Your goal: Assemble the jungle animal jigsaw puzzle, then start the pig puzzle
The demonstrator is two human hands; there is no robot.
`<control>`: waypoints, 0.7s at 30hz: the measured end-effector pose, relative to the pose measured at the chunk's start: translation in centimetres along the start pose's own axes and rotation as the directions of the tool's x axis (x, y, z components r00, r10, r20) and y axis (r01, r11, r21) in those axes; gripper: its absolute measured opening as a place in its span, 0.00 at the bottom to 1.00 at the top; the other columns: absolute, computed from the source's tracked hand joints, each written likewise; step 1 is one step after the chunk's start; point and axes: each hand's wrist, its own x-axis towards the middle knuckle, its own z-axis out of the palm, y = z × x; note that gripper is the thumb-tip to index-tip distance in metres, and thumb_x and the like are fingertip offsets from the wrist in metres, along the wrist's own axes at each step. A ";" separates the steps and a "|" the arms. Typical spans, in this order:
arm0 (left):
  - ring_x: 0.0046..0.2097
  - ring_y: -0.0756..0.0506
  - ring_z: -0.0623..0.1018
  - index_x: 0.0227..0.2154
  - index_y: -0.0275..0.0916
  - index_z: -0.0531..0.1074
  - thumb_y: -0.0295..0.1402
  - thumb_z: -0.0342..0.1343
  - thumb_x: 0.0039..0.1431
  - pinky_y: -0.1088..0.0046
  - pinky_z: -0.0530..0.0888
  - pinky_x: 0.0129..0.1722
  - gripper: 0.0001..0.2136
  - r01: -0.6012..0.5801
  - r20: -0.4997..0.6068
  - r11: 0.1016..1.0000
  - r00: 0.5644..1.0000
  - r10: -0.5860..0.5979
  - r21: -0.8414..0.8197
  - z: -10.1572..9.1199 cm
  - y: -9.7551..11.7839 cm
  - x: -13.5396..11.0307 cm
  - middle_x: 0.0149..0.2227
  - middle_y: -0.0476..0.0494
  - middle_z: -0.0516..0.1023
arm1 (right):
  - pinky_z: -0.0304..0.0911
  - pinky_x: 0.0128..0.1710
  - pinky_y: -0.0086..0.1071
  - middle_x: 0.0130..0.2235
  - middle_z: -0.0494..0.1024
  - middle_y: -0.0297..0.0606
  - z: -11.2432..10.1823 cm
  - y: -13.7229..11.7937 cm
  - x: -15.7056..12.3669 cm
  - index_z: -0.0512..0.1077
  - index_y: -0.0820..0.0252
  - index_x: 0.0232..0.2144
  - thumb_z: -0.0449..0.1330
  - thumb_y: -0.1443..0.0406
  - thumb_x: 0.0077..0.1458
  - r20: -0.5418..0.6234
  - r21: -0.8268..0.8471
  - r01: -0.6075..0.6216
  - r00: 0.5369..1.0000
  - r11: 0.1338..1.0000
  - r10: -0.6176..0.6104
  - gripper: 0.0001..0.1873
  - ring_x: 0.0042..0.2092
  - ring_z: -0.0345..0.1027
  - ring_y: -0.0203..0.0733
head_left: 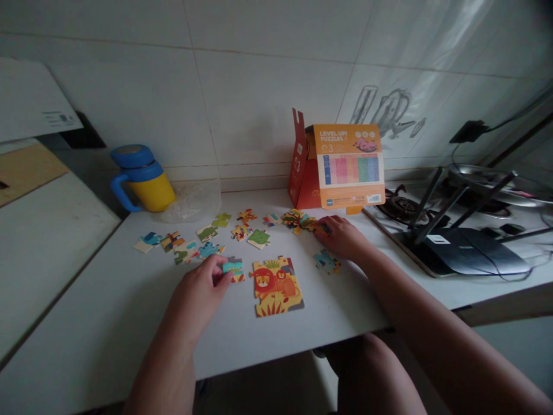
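Observation:
My left hand (pixel 201 288) pinches a teal puzzle piece (pixel 234 270) with a green animal on it, close to the white tabletop. Just right of it lies a joined lion puzzle section (pixel 277 288), with tabs and notches along its left and top edges. Farther back, my right hand (pixel 341 235) has its fingers curled over a dark, colourful puzzle piece (pixel 324 229), partly hidden by them. Beside those fingers is a cluster of overlapping pieces (pixel 298 221). A light blue piece (pixel 327 261) rests below my right hand. Several loose pieces, among them a green one (pixel 259 238), lie across the middle and left.
An open orange and red puzzle box (pixel 349 167) stands against the tiled wall. A yellow and blue mug (pixel 144 181) and a clear plastic bag (pixel 194 200) are at the back left. On the right are a black router (pixel 466 251) with cables and a gas stove (pixel 400 204).

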 end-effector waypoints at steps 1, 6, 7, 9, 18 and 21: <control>0.36 0.44 0.80 0.48 0.43 0.74 0.39 0.57 0.66 0.70 0.70 0.36 0.11 -0.006 -0.001 1.000 1.000 0.006 0.006 0.0 -0.1 0.0 0.37 0.47 0.81 | 0.66 0.59 0.46 0.55 0.79 0.51 -0.3 0.0 -0.4 0.75 0.56 0.54 0.59 0.53 0.66 0.004 -0.014 -0.013 1.000 1.000 0.013 0.20 0.56 0.73 0.56; 0.35 0.44 0.80 0.48 0.43 0.73 0.40 0.57 0.67 0.70 0.70 0.35 0.11 -0.042 -0.017 0.999 0.999 0.042 0.021 0.5 -0.8 0.3 0.37 0.46 0.81 | 0.67 0.56 0.48 0.54 0.78 0.51 -2.2 1.2 -3.8 0.74 0.56 0.53 0.60 0.54 0.65 -0.026 -0.077 -0.038 0.999 0.996 0.037 0.19 0.53 0.73 0.57; 0.35 0.44 0.80 0.48 0.43 0.73 0.40 0.56 0.67 0.71 0.69 0.35 0.11 -0.045 -0.021 0.999 0.999 0.045 0.019 0.5 -0.9 0.3 0.37 0.46 0.81 | 0.67 0.55 0.48 0.53 0.78 0.51 -2.5 1.6 -4.7 0.74 0.57 0.51 0.60 0.54 0.64 -0.033 -0.090 -0.037 0.999 0.995 0.034 0.18 0.52 0.73 0.57; 0.35 0.44 0.80 0.49 0.44 0.73 0.41 0.57 0.67 0.71 0.69 0.35 0.11 -0.042 -0.025 0.999 0.999 0.042 0.014 0.6 -1.1 0.3 0.37 0.46 0.82 | 0.68 0.54 0.49 0.50 0.79 0.50 -3.1 2.3 -6.3 0.74 0.56 0.48 0.60 0.55 0.63 -0.033 -0.105 -0.028 0.999 0.994 0.025 0.15 0.50 0.74 0.56; 0.36 0.43 0.80 0.49 0.44 0.74 0.40 0.56 0.67 0.69 0.70 0.37 0.11 -0.022 0.005 0.999 1.000 0.022 0.025 0.2 -0.4 0.2 0.38 0.47 0.81 | 0.67 0.59 0.49 0.57 0.76 0.52 -2.9 -1.2 -4.6 0.72 0.57 0.57 0.57 0.56 0.68 -0.048 -0.066 0.070 0.996 0.995 -0.073 0.20 0.57 0.73 0.57; 0.36 0.43 0.80 0.49 0.43 0.74 0.39 0.56 0.67 0.69 0.70 0.37 0.11 -0.024 0.011 0.999 1.000 0.024 0.024 0.2 -0.4 0.1 0.37 0.47 0.81 | 0.65 0.62 0.47 0.60 0.75 0.54 -2.1 -4.0 -1.0 0.69 0.61 0.61 0.57 0.57 0.69 -0.056 -0.044 0.111 0.992 0.993 -0.113 0.24 0.61 0.70 0.57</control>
